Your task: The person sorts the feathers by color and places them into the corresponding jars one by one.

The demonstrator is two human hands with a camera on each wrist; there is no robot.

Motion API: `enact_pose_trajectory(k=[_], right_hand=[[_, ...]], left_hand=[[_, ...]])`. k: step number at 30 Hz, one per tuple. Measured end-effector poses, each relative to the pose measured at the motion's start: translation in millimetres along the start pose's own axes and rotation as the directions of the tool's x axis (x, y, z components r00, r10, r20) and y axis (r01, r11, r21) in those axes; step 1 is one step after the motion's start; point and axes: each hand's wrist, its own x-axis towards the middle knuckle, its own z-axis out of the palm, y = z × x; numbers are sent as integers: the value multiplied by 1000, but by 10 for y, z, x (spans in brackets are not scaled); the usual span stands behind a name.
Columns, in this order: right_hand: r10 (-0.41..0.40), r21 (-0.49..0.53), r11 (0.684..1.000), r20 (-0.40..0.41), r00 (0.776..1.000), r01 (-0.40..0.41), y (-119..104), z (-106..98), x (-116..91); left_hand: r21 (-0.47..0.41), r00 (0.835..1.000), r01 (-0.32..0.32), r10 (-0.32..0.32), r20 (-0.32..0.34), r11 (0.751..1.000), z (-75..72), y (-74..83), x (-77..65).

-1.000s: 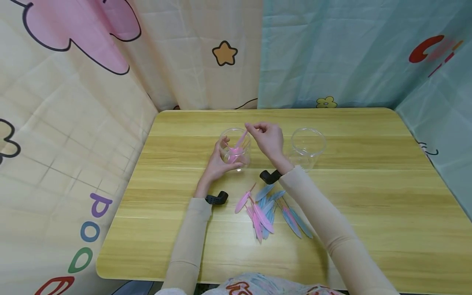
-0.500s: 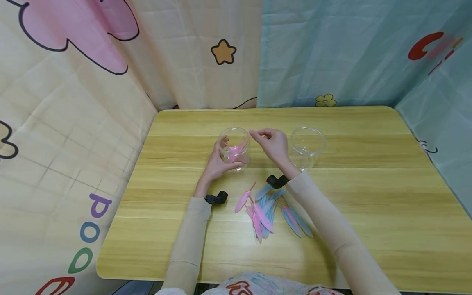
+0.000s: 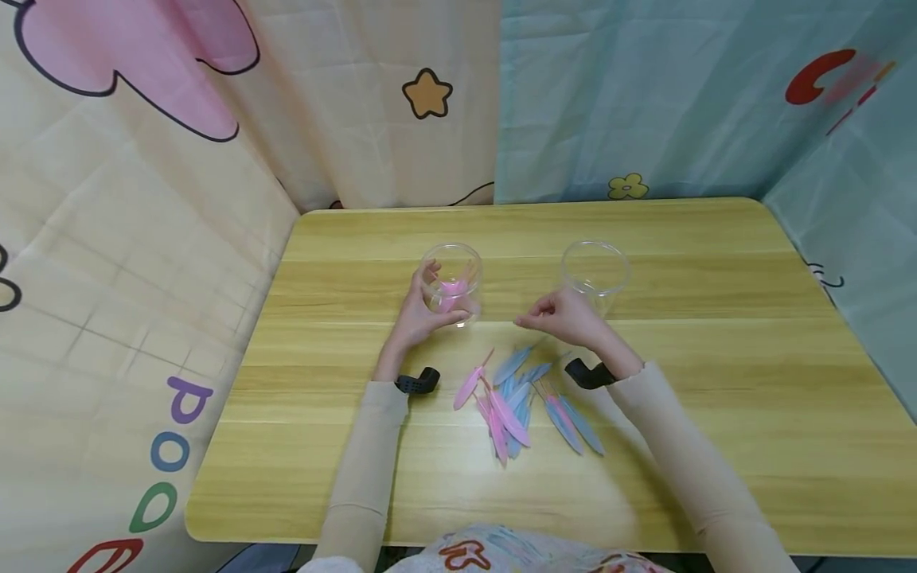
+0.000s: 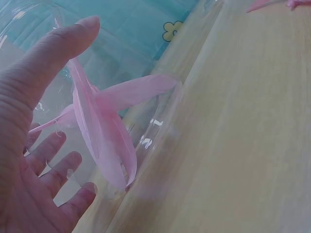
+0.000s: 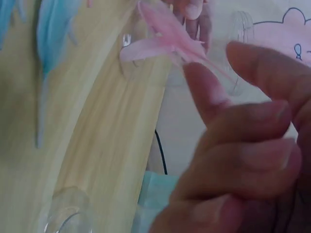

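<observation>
My left hand [image 3: 415,318] grips a clear plastic cup [image 3: 474,296], its thumb on the near side and fingers round the far-left side. Pink feathers [image 4: 104,131] stand and lean against each other inside that cup. My right hand [image 3: 569,318] is in the air to the right of it; in the right wrist view its thumb and index finger are apart with nothing between them. Loose pink feathers [image 3: 509,415] and blue feathers [image 3: 513,364] lie in an overlapping pile on the table, nearest to the right hand's fingertips.
A second clear cup [image 3: 610,296] stands behind the right hand, partly hidden by it. More blue feathers [image 3: 562,427] fan out at the pile's right. The wood-patterned table [image 3: 752,358] is bordered by printed curtains [image 3: 609,95] at the back and sides.
A pink feather that the right hand pinched over the cup has been let go inside it. The right hand has moved right and nearer the body. The left hand has kept its grip.
</observation>
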Motion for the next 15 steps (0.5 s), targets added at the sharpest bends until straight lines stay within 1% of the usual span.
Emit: enact_pose_trajectory(k=[2, 3, 4, 7, 10, 15], right_hand=[[-2, -79, 997, 97, 995, 9, 56, -6, -87], [15, -105, 994, 139, 990, 0, 77, -5, -129], [28, -128, 992, 172, 985, -6, 98, 0, -167], [82, -153, 987, 242, 967, -46, 139, 36, -262], [121, -170, 983, 279, 953, -75, 168, 93, -327], [155, -205, 974, 291, 944, -97, 199, 182, -377]], left_hand=[[1, 1000, 2, -2, -3, 1000, -7, -5, 1], [2, 1000, 1, -1, -4, 1000, -10, -9, 3], [3, 1000, 0, 0, -5, 1000, -12, -10, 5], [5, 1000, -4, 4, -4, 1000, -17, -21, 12], [10, 1000, -10, 10, -2, 1000, -16, -20, 14], [7, 1000, -17, 17, -1, 1000, -4, -24, 16]])
